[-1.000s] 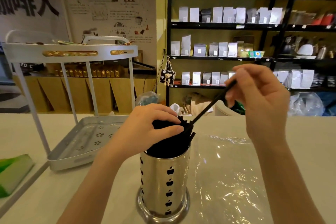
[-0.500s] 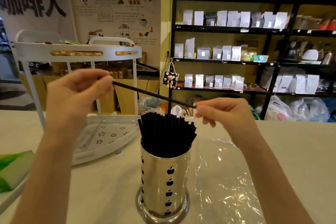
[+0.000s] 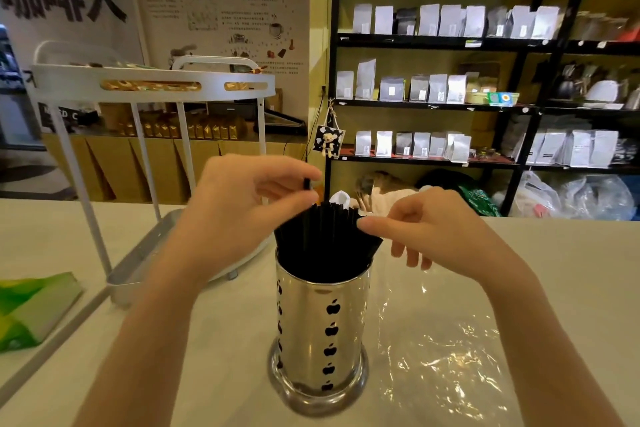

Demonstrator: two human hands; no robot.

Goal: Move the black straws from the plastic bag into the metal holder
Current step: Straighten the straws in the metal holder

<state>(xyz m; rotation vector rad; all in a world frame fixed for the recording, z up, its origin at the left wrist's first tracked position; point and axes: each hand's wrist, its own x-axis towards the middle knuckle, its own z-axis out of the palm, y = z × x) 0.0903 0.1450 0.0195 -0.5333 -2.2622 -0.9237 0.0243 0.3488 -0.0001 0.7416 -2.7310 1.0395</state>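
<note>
The left hand (image 3: 239, 208) pinches one light, stiff straw (image 3: 307, 184) by its top above the metal holder (image 3: 320, 333); the right hand (image 3: 433, 232), fingers apparently loose, steadies the bundle (image 3: 325, 239).

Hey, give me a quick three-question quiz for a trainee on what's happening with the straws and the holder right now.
1. True or false: the metal holder lies on its side.
2. Which hand pinches a single black straw above the bundle of straws? A. left hand B. right hand
3. Fill in: the plastic bag lies flat to the holder's ____ on the table.

Key: 1 false; 2 A; 3 right.
</note>
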